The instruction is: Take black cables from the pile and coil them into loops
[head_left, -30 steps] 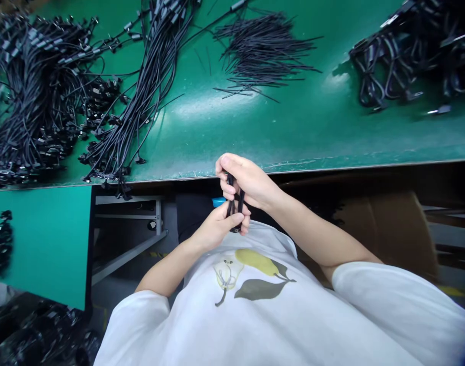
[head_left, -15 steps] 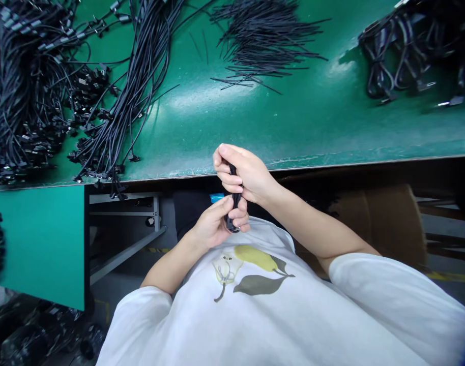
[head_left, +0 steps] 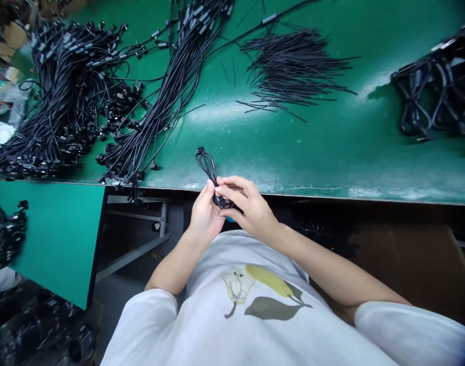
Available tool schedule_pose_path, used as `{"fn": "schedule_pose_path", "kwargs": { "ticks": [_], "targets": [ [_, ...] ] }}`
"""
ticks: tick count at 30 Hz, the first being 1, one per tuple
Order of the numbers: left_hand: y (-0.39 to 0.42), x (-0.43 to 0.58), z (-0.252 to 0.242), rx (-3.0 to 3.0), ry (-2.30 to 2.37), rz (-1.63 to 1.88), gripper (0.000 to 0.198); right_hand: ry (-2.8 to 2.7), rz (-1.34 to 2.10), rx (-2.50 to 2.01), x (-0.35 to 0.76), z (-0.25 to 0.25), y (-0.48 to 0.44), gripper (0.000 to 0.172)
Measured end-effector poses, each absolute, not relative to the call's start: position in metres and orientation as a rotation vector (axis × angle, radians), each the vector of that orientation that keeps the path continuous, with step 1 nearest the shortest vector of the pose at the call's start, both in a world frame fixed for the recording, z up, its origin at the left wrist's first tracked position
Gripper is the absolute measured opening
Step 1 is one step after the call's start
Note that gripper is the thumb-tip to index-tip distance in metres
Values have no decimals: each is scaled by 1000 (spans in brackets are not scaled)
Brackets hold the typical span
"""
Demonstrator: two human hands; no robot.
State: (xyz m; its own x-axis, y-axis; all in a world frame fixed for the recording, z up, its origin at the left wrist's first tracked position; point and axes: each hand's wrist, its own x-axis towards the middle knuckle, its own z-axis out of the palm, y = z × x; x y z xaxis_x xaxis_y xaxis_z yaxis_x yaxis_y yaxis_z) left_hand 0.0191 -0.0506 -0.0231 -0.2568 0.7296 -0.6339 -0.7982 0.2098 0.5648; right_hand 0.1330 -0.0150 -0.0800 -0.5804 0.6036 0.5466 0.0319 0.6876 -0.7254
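Observation:
A black cable (head_left: 206, 162), folded into a narrow looped bundle, is held between both hands just over the table's near edge. My left hand (head_left: 205, 213) grips it from the left, thumb pointing up along the bundle. From the right, my right hand (head_left: 248, 203) closes its fingers on the bundle's lower end. The looped top with a small black plug end sticks out above the hands, tilted to the left. Part of the lower end is hidden behind my fingers.
On the green table (head_left: 225, 137) lie long loose cables (head_left: 179, 76) and a larger cable heap (head_left: 60, 101) at left. Short black ties (head_left: 301, 71) are piled at the back. Bundled cables (head_left: 427, 96) lie at right. A lower green board (head_left: 60, 239) stands at left.
The view has shifted, so the table things appear farther right and lower. My hands have turned the bundle; its looped end now shows above them, and my right hand has moved to its lower end.

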Motion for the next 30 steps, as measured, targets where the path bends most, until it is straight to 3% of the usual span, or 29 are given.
{"fn": "schedule_pose_path", "kwargs": {
  "ticks": [8, 11, 16, 19, 22, 26, 30],
  "targets": [
    [-66, 25, -28, 218, 1113, 1440, 27, -2088, 957, -531, 154, -59, -2, 38],
    [-73, 23, -35, 452, 1111, 1345, 36, -2310, 702, -442, 167, -34, 23, 37],
    [-85, 4, -34, 894, 1273, 872, 40, -2877, 272, 50, 170, -17, 42, 27],
    [-92, -5, -26, 1249, 1324, 529, 41, -3079, 295, 35, 178, -21, 26, 32],
    [-97, -5, -26, 1727, 1392, 292, 32, -3172, 285, -96, 188, -28, 5, 20],
    [-96, -2, -38, 2272, 1423, 46, 25, -3267, 634, -235, 189, -36, 1, 18],
    [-89, -7, -41, 2605, 1298, -21, 27, -2977, 1578, -489, 187, -31, 13, 31]
  ]
}}
